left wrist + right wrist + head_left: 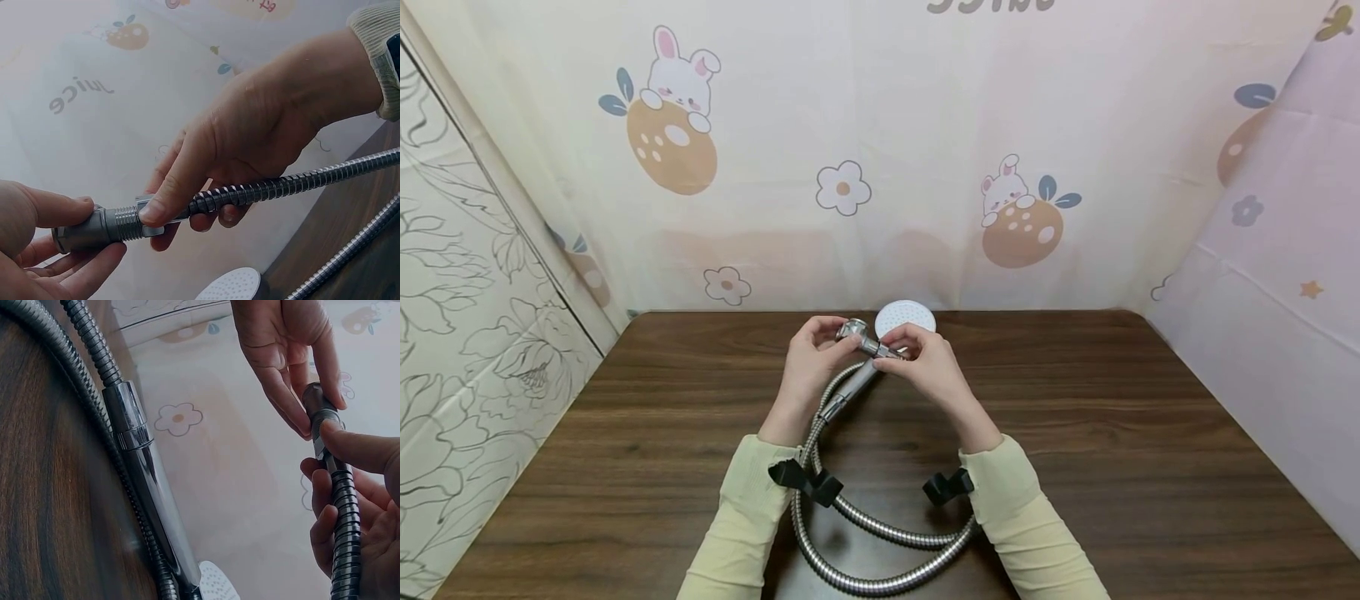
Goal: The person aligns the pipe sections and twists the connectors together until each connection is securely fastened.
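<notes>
My left hand (812,357) pinches a chrome threaded fitting (87,230) between thumb and fingers. My right hand (932,367) grips the nut end of a ribbed metal shower hose (281,186), its thumb pressing on the nut (153,230). The nut meets the fitting's thread, and several threads (128,224) still show. How far the two are engaged I cannot tell. Behind the hands lies a hand shower with a white, dotted face (906,319) and chrome handle (159,506); the hose's other end joins that handle.
The hose loops (880,587) across the front of the dark wooden table (1112,467), between the forearms. A printed curtain (910,242) hangs behind the table's back edge. Black camera mounts (808,483) sit at both wrists, close above the hose.
</notes>
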Motion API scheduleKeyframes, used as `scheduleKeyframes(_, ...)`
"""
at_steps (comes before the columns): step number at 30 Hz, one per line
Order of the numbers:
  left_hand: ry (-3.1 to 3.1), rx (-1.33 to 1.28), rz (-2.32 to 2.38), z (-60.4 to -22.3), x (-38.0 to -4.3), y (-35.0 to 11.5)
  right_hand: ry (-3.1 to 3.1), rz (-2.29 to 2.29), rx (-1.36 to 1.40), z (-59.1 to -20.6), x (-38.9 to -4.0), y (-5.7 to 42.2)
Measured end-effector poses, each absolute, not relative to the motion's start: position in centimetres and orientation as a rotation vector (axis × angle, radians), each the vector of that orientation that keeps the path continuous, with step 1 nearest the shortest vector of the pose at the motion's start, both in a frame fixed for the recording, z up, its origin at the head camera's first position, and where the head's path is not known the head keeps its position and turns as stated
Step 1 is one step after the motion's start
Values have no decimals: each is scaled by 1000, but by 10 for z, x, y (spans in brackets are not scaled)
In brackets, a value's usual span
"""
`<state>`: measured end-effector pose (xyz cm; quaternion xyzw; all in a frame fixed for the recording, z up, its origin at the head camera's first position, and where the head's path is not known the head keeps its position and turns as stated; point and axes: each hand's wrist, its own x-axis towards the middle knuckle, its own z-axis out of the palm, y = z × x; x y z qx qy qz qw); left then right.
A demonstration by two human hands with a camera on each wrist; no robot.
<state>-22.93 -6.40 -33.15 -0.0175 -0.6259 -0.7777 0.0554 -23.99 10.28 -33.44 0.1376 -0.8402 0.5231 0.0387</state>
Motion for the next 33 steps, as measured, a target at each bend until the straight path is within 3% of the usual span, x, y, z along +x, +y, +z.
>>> scheduleKeyframes(33, -1911, -139, -2337, -329, -227, -60, -2593, 1621, 492, -335, -241, 106)
